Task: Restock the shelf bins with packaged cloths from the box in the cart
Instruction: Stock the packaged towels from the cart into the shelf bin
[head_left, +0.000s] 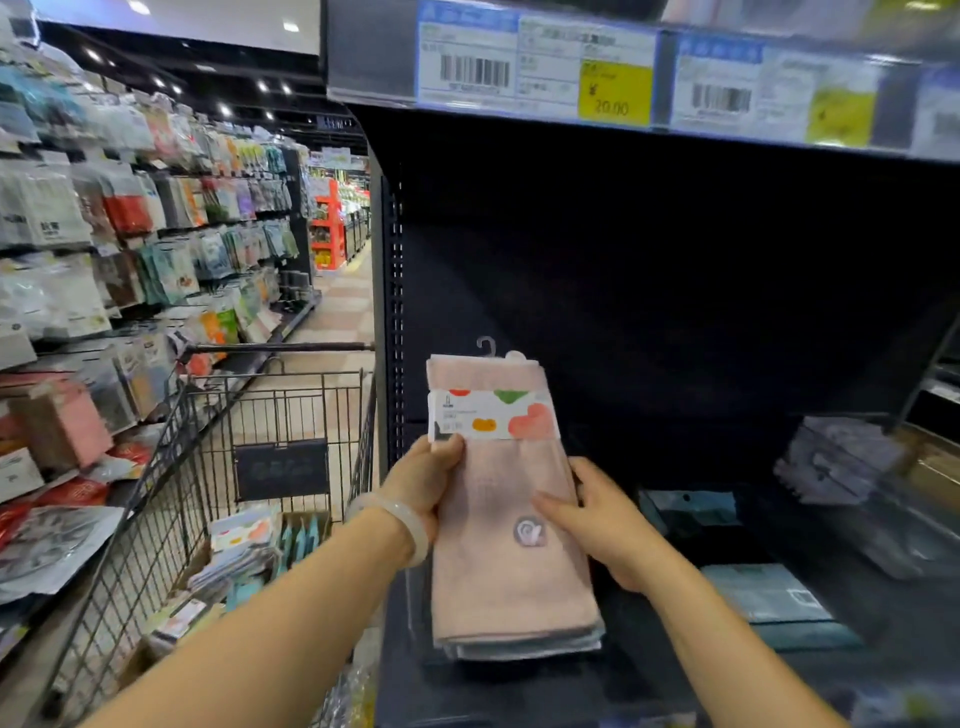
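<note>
A stack of pink packaged cloths (506, 582) with a white fruit-print band and a clear hanger hook is held upright in front of the dark shelf bay. My left hand (423, 480) grips its left edge just below the band, thumb on the front. My right hand (597, 525) holds the right edge, fingers across the front near a small snail emblem. The wire cart (208, 499) stands at the lower left, and the box (298, 519) inside it holds more packaged cloths (244, 556). Teal packaged cloths (769, 597) lie in the shelf bin at the lower right.
Price labels (535, 67) run along the upper shelf edge. Grey packaged cloths (836, 457) sit in a bin at the right. Racks of hanging packets (104, 249) line the aisle's left side. The shelf upright (392, 312) stands beside the cart.
</note>
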